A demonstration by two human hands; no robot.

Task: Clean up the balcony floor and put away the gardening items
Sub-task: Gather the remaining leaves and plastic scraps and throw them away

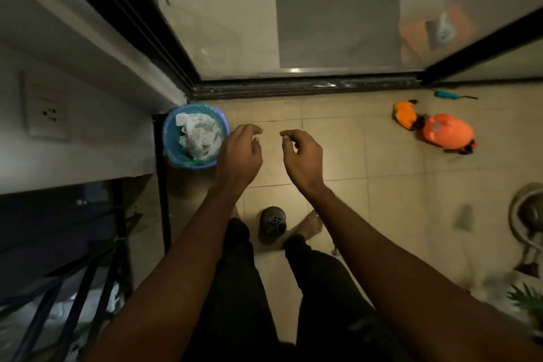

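The tiled balcony floor [338, 150] is seen from above. A blue bin [169, 138], filled with crumpled white material [198, 137], is set in the left corner. The left hand [239, 153] and right hand [304, 156] are held above the floor, each grip loosely curled with nothing held; the left is just beside the bin's rim. An orange sprayer [448, 134] is laid on its side, well to the right. A dark pot [273, 220] is placed between the feet. A teal-handled tool [449, 94] is laid by the door track.

glossy floor tiles [332, 153], crumpled paper [198, 134]
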